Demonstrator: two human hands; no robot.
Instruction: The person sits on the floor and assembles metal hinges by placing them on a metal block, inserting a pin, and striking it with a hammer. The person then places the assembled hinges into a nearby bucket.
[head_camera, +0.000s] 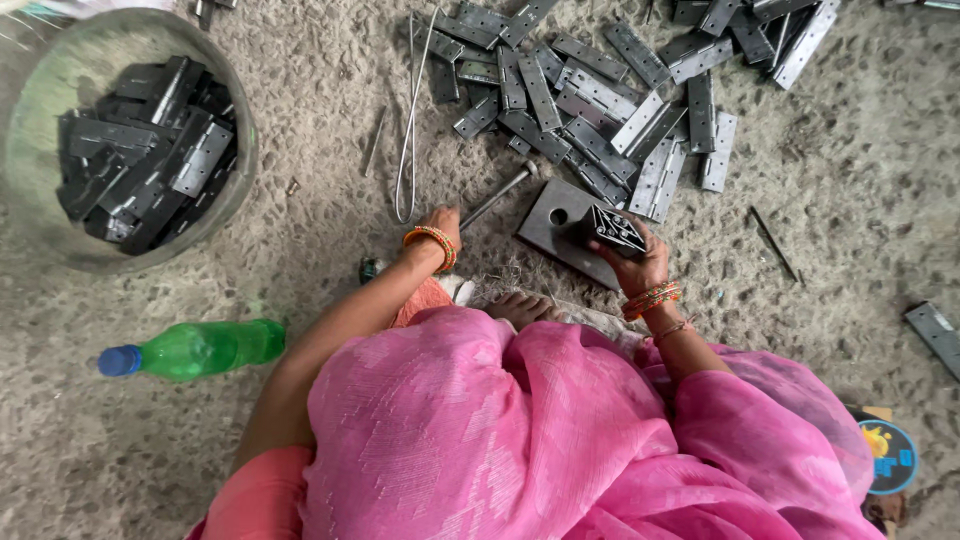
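Left hand (440, 225) grip clenching one hammer (497, 196), right hand (632, 262) grasping one hinge (617, 229), one steel block (552, 232)

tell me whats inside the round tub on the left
The round tub holds a heap of dark metal hinges, lying loose and overlapping. Its bottom and anything beneath the heap are covered, so cannot be seen.

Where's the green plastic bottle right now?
In the head view, the green bottle lies on its side on the ground at the person's left, below the round tub of hinges.
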